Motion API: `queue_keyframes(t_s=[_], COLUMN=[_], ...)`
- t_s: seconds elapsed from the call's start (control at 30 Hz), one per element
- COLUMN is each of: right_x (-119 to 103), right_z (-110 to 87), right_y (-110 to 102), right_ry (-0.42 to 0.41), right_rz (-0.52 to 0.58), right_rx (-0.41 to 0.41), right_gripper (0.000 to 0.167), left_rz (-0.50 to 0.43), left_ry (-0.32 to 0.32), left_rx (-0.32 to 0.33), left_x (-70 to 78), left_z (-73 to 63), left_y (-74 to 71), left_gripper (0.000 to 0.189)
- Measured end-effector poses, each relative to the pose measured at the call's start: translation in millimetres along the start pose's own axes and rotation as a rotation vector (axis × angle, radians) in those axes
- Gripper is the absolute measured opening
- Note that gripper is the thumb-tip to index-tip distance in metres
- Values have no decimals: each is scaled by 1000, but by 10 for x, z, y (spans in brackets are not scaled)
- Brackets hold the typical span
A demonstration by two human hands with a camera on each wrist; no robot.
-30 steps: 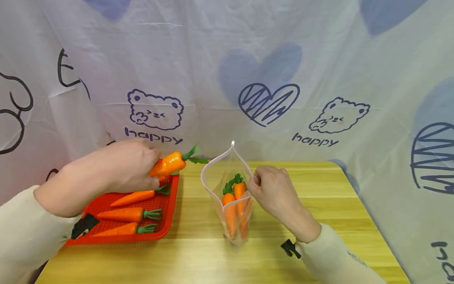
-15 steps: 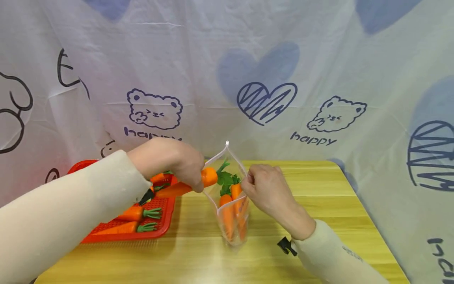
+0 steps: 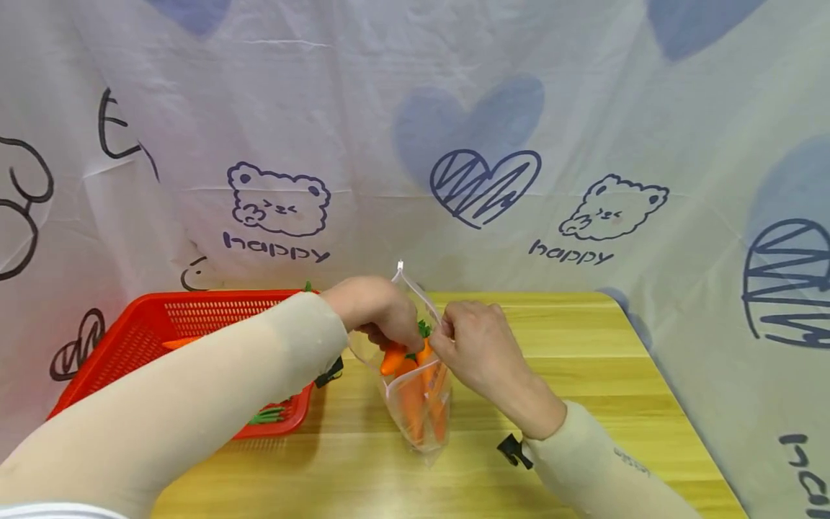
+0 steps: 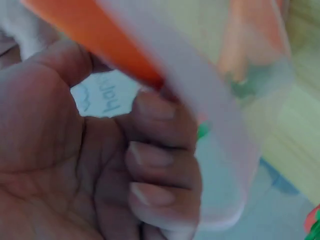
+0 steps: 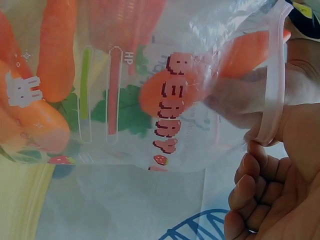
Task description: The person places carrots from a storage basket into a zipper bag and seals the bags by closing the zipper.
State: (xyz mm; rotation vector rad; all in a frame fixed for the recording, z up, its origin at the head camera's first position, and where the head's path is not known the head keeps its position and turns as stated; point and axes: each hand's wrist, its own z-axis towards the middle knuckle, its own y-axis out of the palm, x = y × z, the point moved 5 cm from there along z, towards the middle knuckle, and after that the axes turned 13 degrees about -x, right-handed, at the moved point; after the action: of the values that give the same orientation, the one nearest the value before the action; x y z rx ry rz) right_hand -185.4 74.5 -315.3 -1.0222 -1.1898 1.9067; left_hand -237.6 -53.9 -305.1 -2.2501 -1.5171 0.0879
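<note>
The right grip (image 3: pixel 476 339) pinches a clear plastic bag (image 5: pixel 276 65), likely making room. The left grip (image 3: pixel 384 313) holds a long orange carrot (image 3: pixel 392 360) partly inside.

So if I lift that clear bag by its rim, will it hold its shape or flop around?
Probably flop: the clear bag looks thin and creases near its mouth. It would likely hang bottom-heavy, since the carrots inside reach toward its base. The opening may sag if the right hand stops pinching the rim.
</note>
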Motion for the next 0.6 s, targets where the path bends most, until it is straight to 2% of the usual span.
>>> queue_keyframes(t_s=[0.17, 0.2, 0.3, 0.37, 0.43, 0.53, 0.6], right_x=[-9, -9, -13, -10, -1, 30, 48], right_z=[3, 5, 11, 15, 18, 14, 14], right_y=[11, 12, 10, 9, 6, -1, -7], right_ry=[-13, -11, -5, -2, 5, 14, 21], right_rz=[2, 4, 6, 6, 8, 19, 25], right_rx=[17, 15, 10, 10, 9, 10, 6], right_gripper=[22, 22, 21, 20, 19, 20, 21], left_rz=[-107, -101, -3, 10, -3, -79, -50], left_ry=[15, 18, 9, 7, 33, 92, 122], left_rx=[135, 157, 235, 265, 279, 240, 216], left_x=[13, 23, 58, 72, 91, 115, 142], left_z=[226, 272, 384, 436, 470, 487, 497], left_y=[79, 93, 115, 127, 152, 214, 256], left_gripper=[45, 46, 48, 49, 47, 47, 48])
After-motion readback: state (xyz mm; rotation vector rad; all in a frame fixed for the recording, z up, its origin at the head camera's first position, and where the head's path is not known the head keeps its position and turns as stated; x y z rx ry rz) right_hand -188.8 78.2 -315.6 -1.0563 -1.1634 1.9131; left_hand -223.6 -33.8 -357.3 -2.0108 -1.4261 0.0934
